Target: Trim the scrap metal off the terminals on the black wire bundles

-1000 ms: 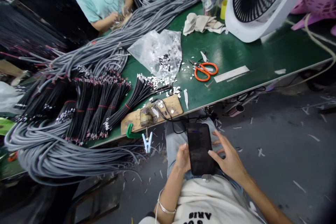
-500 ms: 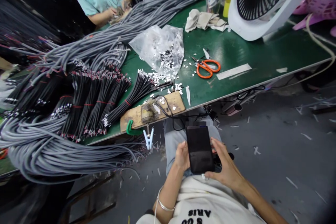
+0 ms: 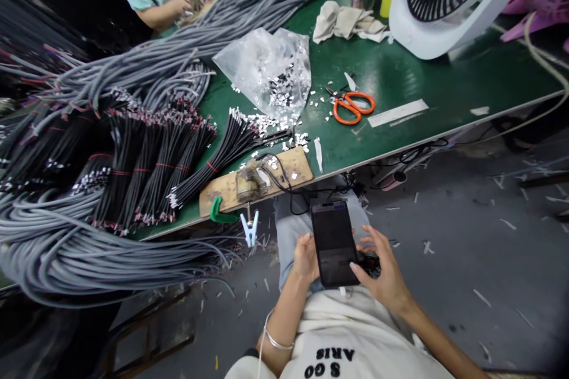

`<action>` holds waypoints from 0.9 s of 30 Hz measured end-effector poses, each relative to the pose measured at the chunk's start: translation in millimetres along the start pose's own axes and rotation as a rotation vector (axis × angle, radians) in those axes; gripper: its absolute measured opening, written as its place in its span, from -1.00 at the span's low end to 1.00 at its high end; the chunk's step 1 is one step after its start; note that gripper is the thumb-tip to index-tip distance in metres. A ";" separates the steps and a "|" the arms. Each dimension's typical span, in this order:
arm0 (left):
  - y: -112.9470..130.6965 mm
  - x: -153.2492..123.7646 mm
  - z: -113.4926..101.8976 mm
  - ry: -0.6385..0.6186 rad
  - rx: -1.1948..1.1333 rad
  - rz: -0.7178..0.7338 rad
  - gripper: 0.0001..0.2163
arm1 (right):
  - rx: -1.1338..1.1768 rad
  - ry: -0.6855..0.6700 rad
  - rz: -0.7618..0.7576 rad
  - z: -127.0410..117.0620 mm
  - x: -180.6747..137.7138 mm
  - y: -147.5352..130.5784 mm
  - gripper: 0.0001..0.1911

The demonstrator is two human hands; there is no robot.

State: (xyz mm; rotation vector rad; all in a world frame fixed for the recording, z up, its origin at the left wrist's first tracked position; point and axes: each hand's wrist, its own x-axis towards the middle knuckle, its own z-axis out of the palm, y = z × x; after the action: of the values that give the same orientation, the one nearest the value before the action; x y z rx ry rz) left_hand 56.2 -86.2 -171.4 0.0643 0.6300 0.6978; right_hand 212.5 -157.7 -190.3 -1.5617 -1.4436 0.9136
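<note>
A black smartphone (image 3: 334, 241) with a dark screen lies over my lap, below the table edge. My left hand (image 3: 306, 257) is closed round its left side, with the fingers partly hidden behind it. At the phone's lower right, my right hand (image 3: 382, 269) has its fingers apart and its thumb over the screen's edge. Behind that hand is a dark object I cannot make out. On the table ahead, a wooden board (image 3: 288, 167) carries a black cable, a yellowish roll and white scraps. A green clamp (image 3: 221, 211) and a light blue clothes peg (image 3: 249, 228) are at its front edge.
Bundles of black wires (image 3: 142, 172) and long grey cables (image 3: 106, 254) cover the table's left side. A plastic bag (image 3: 271, 71) of small white pieces, orange scissors (image 3: 354, 108), a cloth (image 3: 344, 22) and a white fan (image 3: 418, 41) stand farther back. A co-worker's hands (image 3: 191, 3) are at upper left.
My right thumb has moved from the phone's bottom edge up to the lower right of its screen, and the fingers have spread. The left hand keeps its hold. The view has shifted slightly.
</note>
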 end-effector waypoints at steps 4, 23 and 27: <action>-0.9 -1.3 0.9 0.003 0.006 -0.002 -0.41 | 0.020 0.029 0.018 2.0 3.9 -1.1 -0.25; -10.6 -12.4 -0.2 0.053 0.000 0.028 -0.47 | 0.427 0.036 0.242 1.4 39.4 -9.9 -0.49; -11.7 -14.5 2.1 0.054 -0.006 0.032 -0.47 | 0.416 0.033 0.227 -1.6 47.2 -15.7 -0.50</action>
State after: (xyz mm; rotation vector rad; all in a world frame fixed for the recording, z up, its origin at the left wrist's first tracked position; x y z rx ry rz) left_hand 55.6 -103.9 -165.3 0.0506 0.6801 0.7343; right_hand 211.5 -110.4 -174.9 -1.4298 -0.9841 1.2264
